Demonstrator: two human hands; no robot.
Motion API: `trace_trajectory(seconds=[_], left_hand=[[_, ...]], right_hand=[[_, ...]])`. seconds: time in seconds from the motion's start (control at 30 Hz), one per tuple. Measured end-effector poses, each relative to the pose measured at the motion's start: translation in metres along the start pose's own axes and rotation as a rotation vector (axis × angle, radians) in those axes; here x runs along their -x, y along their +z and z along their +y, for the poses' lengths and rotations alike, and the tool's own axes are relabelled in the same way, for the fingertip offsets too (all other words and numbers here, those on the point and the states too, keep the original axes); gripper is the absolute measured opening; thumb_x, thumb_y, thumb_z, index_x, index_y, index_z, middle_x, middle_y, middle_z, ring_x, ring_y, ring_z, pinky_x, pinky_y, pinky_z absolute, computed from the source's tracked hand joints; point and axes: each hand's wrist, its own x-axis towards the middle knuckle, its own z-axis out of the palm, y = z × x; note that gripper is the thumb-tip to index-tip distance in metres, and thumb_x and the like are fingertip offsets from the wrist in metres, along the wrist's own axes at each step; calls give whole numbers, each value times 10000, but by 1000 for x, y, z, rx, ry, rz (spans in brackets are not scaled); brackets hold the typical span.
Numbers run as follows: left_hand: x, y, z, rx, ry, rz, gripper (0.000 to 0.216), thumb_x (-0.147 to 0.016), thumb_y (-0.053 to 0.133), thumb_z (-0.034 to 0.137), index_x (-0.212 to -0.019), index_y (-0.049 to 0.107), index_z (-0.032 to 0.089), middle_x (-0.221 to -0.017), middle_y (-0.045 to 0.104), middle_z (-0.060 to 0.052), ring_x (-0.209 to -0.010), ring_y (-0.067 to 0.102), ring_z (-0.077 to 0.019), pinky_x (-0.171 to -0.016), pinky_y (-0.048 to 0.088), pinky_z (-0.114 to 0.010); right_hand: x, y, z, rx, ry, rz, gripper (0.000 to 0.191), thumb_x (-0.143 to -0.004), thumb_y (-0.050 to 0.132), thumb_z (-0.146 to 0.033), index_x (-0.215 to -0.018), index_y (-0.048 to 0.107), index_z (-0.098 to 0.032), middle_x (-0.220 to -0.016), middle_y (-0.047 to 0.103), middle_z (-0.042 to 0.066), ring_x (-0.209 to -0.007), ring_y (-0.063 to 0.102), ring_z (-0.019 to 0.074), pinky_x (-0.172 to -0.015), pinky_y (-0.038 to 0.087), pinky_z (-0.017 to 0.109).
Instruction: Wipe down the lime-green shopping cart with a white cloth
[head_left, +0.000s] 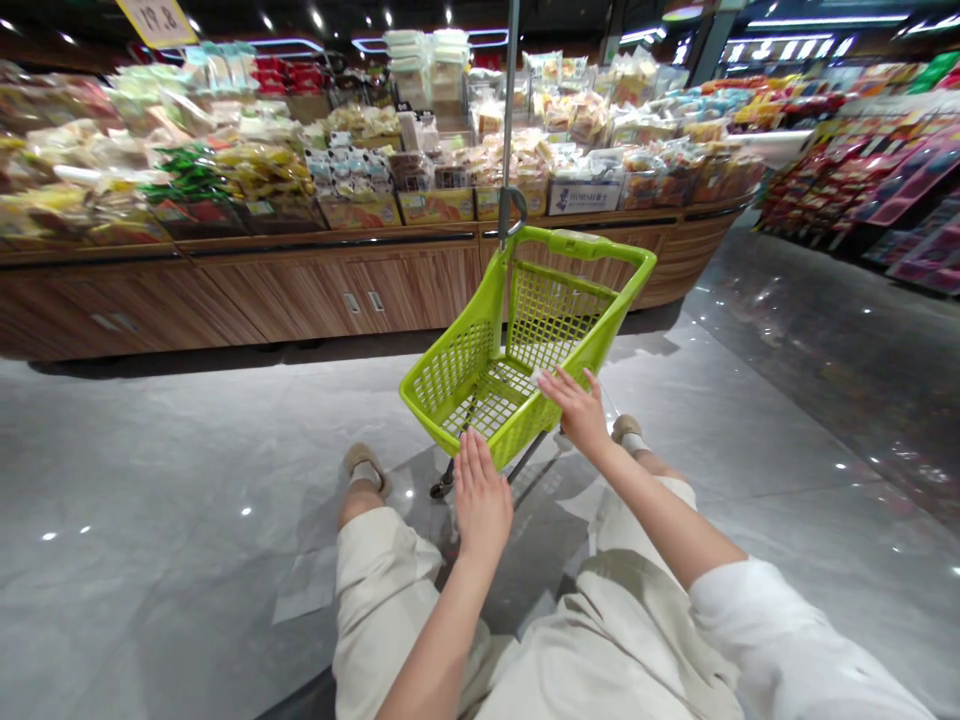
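A lime green shopping cart (570, 375) with a lattice basket stands on the floor in front of me, its handle turned away toward the shelf. No goods show inside the basket. My left hand (480, 495) is at the near left corner of the rim, fingers stretched out and side by side. Over the right side of the rim lies my right hand (576, 408), its fingers spread. Neither hand is wrapped round the cart; whether the palms press on it I cannot tell.
A wood-panelled display stand (300, 300) heaped with bagged foods runs across the back. More packaged goods (915, 190) fill a rack at the right. A grey pole (511, 110) rises behind the cart. Shiny grey tiles (187, 480) cover the floor.
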Motion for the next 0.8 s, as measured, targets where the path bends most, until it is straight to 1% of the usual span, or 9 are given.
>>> trace_trajectory(seconds=[0.07, 0.13, 0.27, 0.33, 0.43, 0.53, 0.6, 0.7, 0.8], left_hand=[[0, -1, 3, 7, -4, 4, 853, -914, 442, 163, -1539, -125, 44, -1625, 173, -243, -1522, 138, -301, -1217, 261, -508], [0, 1, 5, 15, -16, 6, 855, -911, 450, 165, -1540, -116, 39, -1626, 164, -243, -1524, 123, -304, -1219, 258, -509], [1, 5, 5, 4, -25, -2, 879, -898, 476, 159, -1542, -111, 43, -1626, 169, -240, -1524, 103, -307, -1222, 253, -508], [1, 5, 2, -10, -15, -11, 899, -885, 493, 149, -1541, -113, 41, -1621, 183, -244, -1524, 106, -307, -1222, 253, -506], [0, 2, -1, -12, 0, -20, 883, -891, 478, 143, -1542, -109, 38, -1621, 186, -241, -1525, 116, -296, -1220, 261, -498], [0, -1, 0, -3, 8, -15, 861, -907, 455, 154, -1540, -116, 34, -1626, 168, -241, -1526, 111, -294, -1223, 254, -495], [0, 0, 3, -1, 4, -9, 864, -908, 457, 160, -1538, -120, 28, -1627, 154, -245, -1527, 101, -299, -1223, 252, -497], [1, 3, 6, -6, -20, -2, 870, -905, 465, 163, -1539, -115, 26, -1630, 142, -246, -1527, 88, -304, -1222, 255, -499], [2, 6, 5, -17, -22, -11, 906, -880, 498, 150, -1541, -108, 27, -1627, 157, -249, -1526, 78, -309, -1230, 234, -500]], right_hand=[[-7, 0, 13, 24, 116, 25, 848, -704, 413, 70, -1474, 427, -285, -1482, 513, 40, -1439, 383, 219, -1192, 140, 564], [-1, 4, -6, 13, 140, 29, 842, -712, 410, 66, -1490, 402, -254, -1500, 490, 62, -1447, 370, 221, -1193, 146, 551], [29, 13, -81, -78, -70, -16, 700, -845, 400, -12, -1510, 365, -228, -1509, 479, 60, -1455, 349, 171, -1222, 139, 467], [36, 13, -95, -107, -200, -54, 626, -898, 407, -63, -1498, 388, -244, -1503, 487, 47, -1458, 341, 157, -1227, 143, 447], [24, 6, -60, -87, -223, -72, 655, -876, 400, -15, -1465, 436, -299, -1460, 539, 13, -1449, 359, 161, -1221, 143, 478], [0, 0, -3, -18, -1, -14, 769, -774, 393, 71, -1439, 469, -308, -1444, 557, 4, -1446, 370, 198, -1201, 141, 534], [-6, 0, 9, 16, 123, 16, 797, -735, 402, 82, -1443, 469, -281, -1466, 534, 27, -1451, 362, 226, -1189, 149, 556], [6, 6, -29, -5, 101, 28, 759, -774, 404, 57, -1473, 428, -238, -1484, 512, 54, -1453, 358, 217, -1200, 145, 523], [28, 14, -85, -77, -103, 14, 631, -884, 409, -30, -1485, 406, -219, -1487, 507, 48, -1455, 350, 176, -1223, 124, 456]])
